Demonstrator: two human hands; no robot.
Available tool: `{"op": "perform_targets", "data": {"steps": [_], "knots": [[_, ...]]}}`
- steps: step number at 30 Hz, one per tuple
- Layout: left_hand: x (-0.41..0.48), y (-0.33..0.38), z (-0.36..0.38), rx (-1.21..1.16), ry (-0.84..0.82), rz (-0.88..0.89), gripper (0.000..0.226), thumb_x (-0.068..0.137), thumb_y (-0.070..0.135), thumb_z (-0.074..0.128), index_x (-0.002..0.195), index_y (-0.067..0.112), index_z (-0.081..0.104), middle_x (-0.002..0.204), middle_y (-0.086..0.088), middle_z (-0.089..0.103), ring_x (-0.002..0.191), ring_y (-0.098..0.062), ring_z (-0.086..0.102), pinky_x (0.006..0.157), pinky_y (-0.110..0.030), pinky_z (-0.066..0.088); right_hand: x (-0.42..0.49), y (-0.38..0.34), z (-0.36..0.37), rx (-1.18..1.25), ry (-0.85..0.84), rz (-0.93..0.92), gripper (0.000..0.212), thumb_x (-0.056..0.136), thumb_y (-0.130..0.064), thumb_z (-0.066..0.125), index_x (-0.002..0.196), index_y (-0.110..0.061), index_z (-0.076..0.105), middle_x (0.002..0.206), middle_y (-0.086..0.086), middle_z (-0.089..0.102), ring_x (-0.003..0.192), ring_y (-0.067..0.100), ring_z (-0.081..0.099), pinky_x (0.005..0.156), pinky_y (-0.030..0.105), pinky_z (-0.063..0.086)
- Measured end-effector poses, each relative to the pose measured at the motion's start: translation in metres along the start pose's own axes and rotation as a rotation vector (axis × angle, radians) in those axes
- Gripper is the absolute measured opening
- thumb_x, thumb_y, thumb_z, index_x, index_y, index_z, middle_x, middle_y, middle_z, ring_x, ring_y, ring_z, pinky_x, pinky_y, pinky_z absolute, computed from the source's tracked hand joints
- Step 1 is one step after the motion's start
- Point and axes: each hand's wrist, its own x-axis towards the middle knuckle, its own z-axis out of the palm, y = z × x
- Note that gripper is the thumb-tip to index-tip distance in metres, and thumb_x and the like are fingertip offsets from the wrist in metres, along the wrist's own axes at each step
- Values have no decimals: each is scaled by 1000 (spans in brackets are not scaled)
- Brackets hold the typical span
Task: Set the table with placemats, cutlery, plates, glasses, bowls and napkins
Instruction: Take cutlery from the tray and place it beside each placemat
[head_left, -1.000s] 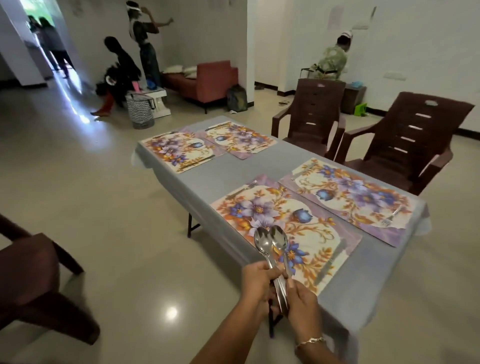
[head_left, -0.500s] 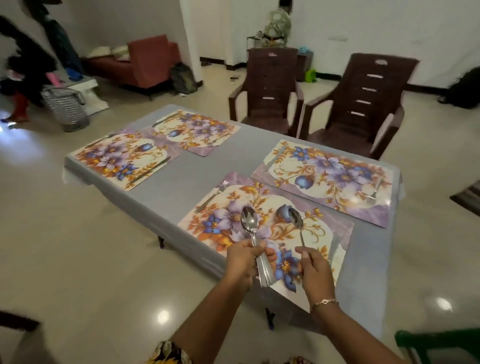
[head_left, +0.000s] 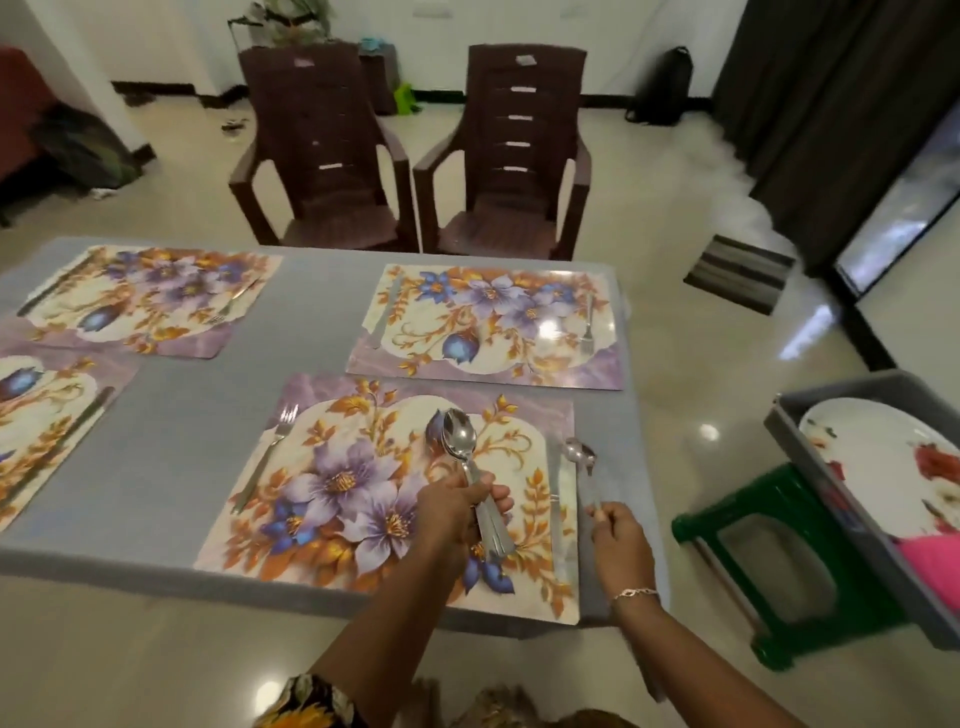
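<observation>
**Two-handed cutlery placement, near placemat (head_left: 343, 431)**

The left hand (head_left: 452, 512) grips a bundle of spoons (head_left: 457, 441) by the handles, above the near placemat. The right hand (head_left: 621, 540) pinches a single spoon (head_left: 582, 457) by its handle, just beside the knife (head_left: 555, 483) at the placemat's right edge.

You'll find nothing legible here: the pale sticker (head_left: 303, 62) on the far left chair (head_left: 317, 130) and its twin on the far right chair (head_left: 550, 130) are too blurred.

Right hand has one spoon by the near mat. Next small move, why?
Probably lay the spoon flat just right of the knife and let go: the right hand pinches its handle at the near placemat's right edge; the left hand holds the other spoons.
</observation>
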Motion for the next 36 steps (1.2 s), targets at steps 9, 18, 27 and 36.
{"op": "perform_targets", "data": {"steps": [9,18,27,36], "knots": [[22,5,-7,145,-12,-48,10,94,3,51,90,3,60,76,-11,66,71,-20,62,47,-26,51,2,-16,43,-56,-54,113,25,100,-21,32,104,-8,53,90,6,55,84,20,53,73,29,43],[42,8,-24,253,-85,-66,12,93,4,51,87,5,61,77,-9,68,70,-18,60,58,-27,46,0,-16,58,-108,0,147,18,96,-17,43,111,-11,51,104,13,63,95,28,59,82,34,48],[53,9,-32,320,-153,-43,13,94,4,51,85,7,60,78,-8,69,70,-19,61,61,-29,48,-9,-25,56,-614,-14,-80,27,95,-35,45,114,-16,45,103,5,64,93,21,63,80,28,50],[52,9,-27,349,-190,-82,11,95,1,47,94,1,57,76,-9,65,43,-7,62,39,-19,48,1,-32,52,-615,30,10,23,96,-27,42,105,-12,58,100,6,66,90,21,63,73,27,48]]}}
